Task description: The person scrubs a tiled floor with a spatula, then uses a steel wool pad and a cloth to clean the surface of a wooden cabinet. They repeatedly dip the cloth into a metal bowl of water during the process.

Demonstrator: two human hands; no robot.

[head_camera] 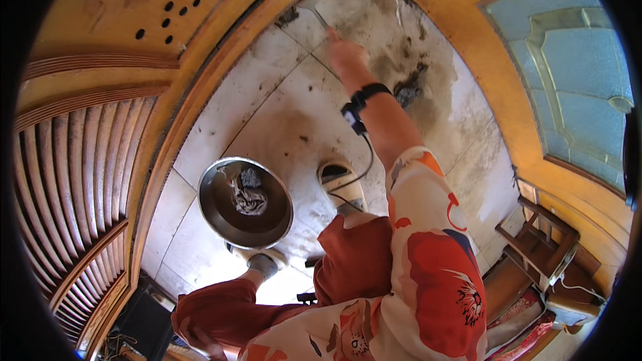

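My right hand (348,56) reaches out to the top of the view and grips the handle of a metal scraper (315,10). The scraper's wide blade lies at the tiled floor by a dark patch near the wooden frame. On the wrist is a black strap with a small device and cable. My left hand (198,333) rests at the lower left by my knee in red trousers, blurred; what its fingers do is unclear. A metal basin (210,225) with dark water, a grey rag (250,201) and a scouring pad (250,178) stands before my feet.
Wet, dirty floor tiles (271,130) bear a dark clump of debris (409,87) right of my forearm. Wooden furniture with slats (80,170) stands along the left, a yellow wooden panel with blue glass (582,65) at the right. A small wooden stool (541,235) lies lower right.
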